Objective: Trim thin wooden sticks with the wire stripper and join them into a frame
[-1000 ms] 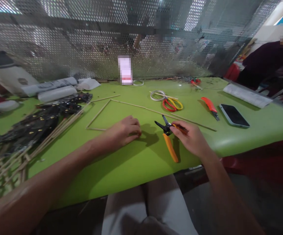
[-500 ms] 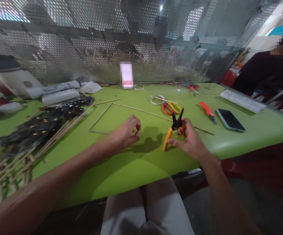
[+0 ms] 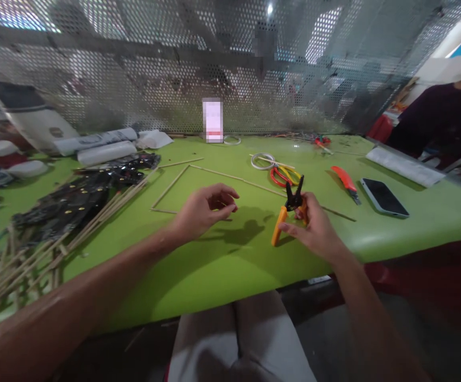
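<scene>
My right hand [image 3: 314,225] is closed around the orange handles of a pair of wire strippers [image 3: 293,199]. Their black jaws are spread and point up, away from me. My left hand [image 3: 208,208] hovers over the green table with fingers loosely curled and apart, nothing visible in them. Below and beyond it lies a bent frame of thin bamboo sticks [image 3: 170,187], one side of which passes partly behind my left hand. A long stick [image 3: 264,188] runs on from its top corner toward the right, passing behind the strippers.
Black plastic packs [image 3: 69,199] and a bundle of bamboo sticks [image 3: 95,225] lie left. Beyond the strippers are a wire coil [image 3: 262,161] and red-and-yellow-handled tool [image 3: 280,175]. To the right are a red cutter [image 3: 346,183] and phone [image 3: 384,197]. A person [image 3: 433,116] sits far right.
My left hand's fingers have opened out and shifted slightly right. My right hand keeps the wire strippers in nearly the same place. The whole view has shifted slightly.
</scene>
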A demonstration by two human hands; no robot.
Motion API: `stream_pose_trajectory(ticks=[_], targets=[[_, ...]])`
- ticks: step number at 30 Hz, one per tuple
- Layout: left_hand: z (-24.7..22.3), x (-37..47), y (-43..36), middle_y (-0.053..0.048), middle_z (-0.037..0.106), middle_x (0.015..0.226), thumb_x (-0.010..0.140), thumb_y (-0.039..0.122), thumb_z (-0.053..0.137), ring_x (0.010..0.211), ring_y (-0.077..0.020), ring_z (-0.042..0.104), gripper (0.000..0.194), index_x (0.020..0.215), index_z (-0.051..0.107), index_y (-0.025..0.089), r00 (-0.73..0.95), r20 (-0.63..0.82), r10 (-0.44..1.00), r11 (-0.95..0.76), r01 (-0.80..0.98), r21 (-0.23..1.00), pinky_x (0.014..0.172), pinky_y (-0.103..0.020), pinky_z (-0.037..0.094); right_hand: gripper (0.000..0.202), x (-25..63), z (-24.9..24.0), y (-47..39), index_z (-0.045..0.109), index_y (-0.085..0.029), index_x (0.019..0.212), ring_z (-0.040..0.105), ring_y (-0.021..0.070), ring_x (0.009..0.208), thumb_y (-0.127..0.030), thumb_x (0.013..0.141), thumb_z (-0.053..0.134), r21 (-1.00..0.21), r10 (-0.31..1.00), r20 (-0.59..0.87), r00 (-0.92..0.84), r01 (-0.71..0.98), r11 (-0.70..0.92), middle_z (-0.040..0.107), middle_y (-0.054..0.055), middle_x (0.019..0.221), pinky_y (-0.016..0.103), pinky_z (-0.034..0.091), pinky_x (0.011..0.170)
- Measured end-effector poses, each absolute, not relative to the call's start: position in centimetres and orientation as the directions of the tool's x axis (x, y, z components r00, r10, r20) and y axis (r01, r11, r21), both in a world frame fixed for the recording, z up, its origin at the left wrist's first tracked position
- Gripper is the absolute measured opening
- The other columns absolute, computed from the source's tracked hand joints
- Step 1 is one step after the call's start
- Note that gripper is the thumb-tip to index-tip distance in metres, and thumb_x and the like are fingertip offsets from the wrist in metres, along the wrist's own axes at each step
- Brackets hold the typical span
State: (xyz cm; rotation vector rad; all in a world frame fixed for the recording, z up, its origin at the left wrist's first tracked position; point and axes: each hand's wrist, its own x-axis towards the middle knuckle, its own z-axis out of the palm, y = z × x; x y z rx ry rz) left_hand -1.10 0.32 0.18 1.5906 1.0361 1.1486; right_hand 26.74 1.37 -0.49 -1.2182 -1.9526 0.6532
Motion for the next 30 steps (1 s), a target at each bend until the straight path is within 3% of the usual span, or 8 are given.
stream_pose_trajectory(ticks=[3,6,9,13,18,22,30], targets=[[0.5,-0.8,0.1,-0.008,0.073,0.084,0.076,0.023,0.073,0.077,-0.0144,0.069,0.018,0.089,0.069,0.010,0.219,0.185,0.958,-0.222,0.157,0.962,0.075,-0.028,0.059,0.061,25.6,-0.4,0.6,0.038,-0.025,0.111,0.045,0.0165,0.078,-0.047,0.069,0.076,-0.655,0.929,0.296,-0.221,0.661,0.366,0.042,-0.001,0.088,0.032,0.044,0.070],[0.6,-0.6,-0.1,-0.007,0.074,0.084,0.075,0.023,0.075,0.075,-0.0137,0.069,0.018,0.087,0.070,0.010,0.221,0.172,0.960,-0.211,0.164,0.964,0.076,-0.027,0.058,0.049,23.5,-0.3,-0.6,0.037,-0.024,0.107,0.049,0.0178,0.079,-0.034,0.071,0.069,-0.681,0.938,0.314,-0.149,0.653,0.332,0.046,0.001,0.091,0.034,0.047,0.070],[0.9,-0.4,-0.3,-0.006,0.073,0.079,0.074,0.023,0.076,0.070,-0.0131,0.068,0.018,0.084,0.068,0.011,0.206,0.183,0.961,-0.210,0.121,0.970,0.071,-0.026,0.057,0.043,21.5,-0.3,-1.4,0.040,-0.022,0.107,0.053,0.0198,0.083,-0.016,0.069,0.059,-0.647,0.876,0.459,-0.150,0.619,0.445,0.050,0.004,0.095,0.037,0.049,0.077],[1.4,-0.2,-0.5,-0.006,0.074,0.078,0.075,0.022,0.076,0.071,-0.0141,0.069,0.015,0.081,0.067,0.011,0.184,0.181,0.966,-0.185,0.005,0.983,0.072,-0.027,0.058,0.046,20.8,-0.6,-1.4,0.046,-0.019,0.120,0.056,0.0252,0.105,-0.008,0.076,0.052,-0.518,0.802,0.507,-0.316,0.631,0.577,0.056,0.012,0.111,0.042,0.047,0.093],[1.8,0.0,-0.6,-0.003,0.071,0.081,0.075,0.024,0.078,0.072,-0.0102,0.065,0.015,0.081,0.070,0.012,0.133,0.165,0.977,-0.150,-0.121,0.981,0.072,-0.022,0.056,0.034,21.1,-0.8,-1.3,0.053,-0.019,0.123,0.059,0.0264,0.107,-0.013,0.090,0.050,-0.315,0.706,0.587,-0.396,0.691,0.650,0.064,0.011,0.114,0.041,0.049,0.093],[2.1,0.0,-0.9,-0.001,0.067,0.072,0.074,0.027,0.079,0.064,-0.0085,0.061,0.019,0.080,0.070,0.012,0.092,0.146,0.985,-0.126,-0.196,0.973,0.066,-0.021,0.054,0.019,21.0,-0.8,-1.4,0.060,-0.018,0.110,0.066,0.0231,0.091,-0.025,0.094,0.054,-0.334,0.713,0.616,-0.335,0.708,0.622,0.069,0.010,0.101,0.034,0.051,0.082],[2.1,0.4,-1.2,-0.001,0.066,0.068,0.077,0.030,0.077,0.064,-0.0097,0.062,0.020,0.080,0.068,0.012,0.185,0.100,0.978,-0.056,-0.227,0.972,0.068,-0.023,0.055,0.020,21.0,-1.3,-1.5,0.064,-0.017,0.091,0.066,0.0222,0.072,-0.037,0.090,0.060,-0.301,0.754,0.581,-0.307,0.779,0.549,0.071,0.010,0.083,0.031,0.046,0.066]])
